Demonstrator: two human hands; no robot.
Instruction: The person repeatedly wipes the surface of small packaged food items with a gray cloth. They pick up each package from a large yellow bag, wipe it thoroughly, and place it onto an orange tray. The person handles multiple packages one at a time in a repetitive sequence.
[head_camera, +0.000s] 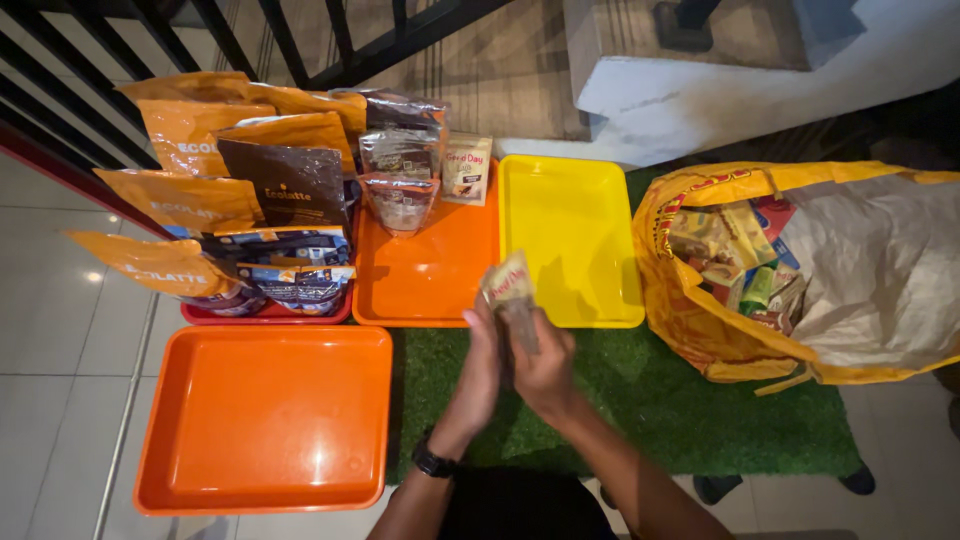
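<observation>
Head view: both hands meet over the green mat, holding one sachet (510, 290). Left hand (482, 365) and right hand (545, 365) have fingers clamped on its lower end; its long axis runs upright, top tilted toward the orange tray (425, 285), nearer than the yellow tray (575, 300).

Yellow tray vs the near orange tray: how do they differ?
The yellow tray is yellow and narrower, long side running away from the person; the near orange tray is orange, wider, long side running crosswise. The yellow tray lies on green turf, the near orange tray on floor tiles. Both are rectangular, rimmed and hold nothing.
</observation>
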